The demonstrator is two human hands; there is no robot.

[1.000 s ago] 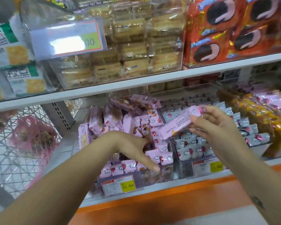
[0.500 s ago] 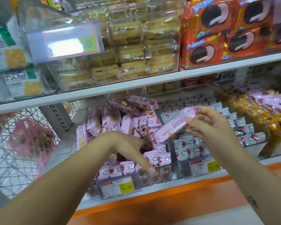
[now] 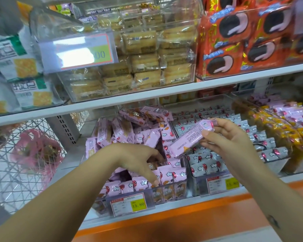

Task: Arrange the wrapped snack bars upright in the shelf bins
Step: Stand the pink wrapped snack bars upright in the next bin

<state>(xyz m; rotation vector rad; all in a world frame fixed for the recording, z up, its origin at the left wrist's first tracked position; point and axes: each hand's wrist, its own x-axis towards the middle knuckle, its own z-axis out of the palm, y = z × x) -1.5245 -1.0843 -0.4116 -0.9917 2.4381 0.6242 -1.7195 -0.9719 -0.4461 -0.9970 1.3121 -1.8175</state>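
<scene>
White lower shelf (image 3: 182,205) carries the clear bin (image 3: 166,194) at its front edge. Pink snack bars are inside, a loose heap (image 3: 129,126) leaning at the back wall and an upright row (image 3: 173,175) at the front wall. My left hand (image 3: 136,158) is down in the bin, fingers (image 3: 155,180) spread, tips touching the row, gripping nothing. My right hand (image 3: 234,142) pinches one pink bar (image 3: 187,138) by its end, tilted, in the air over the divide with the grey-bar bin (image 3: 208,165). Risks: the slick wrapper slips from the end pinch and the bar drops into the wrong bin; my left hand knocks the row flat; the heap slides forward.
</scene>
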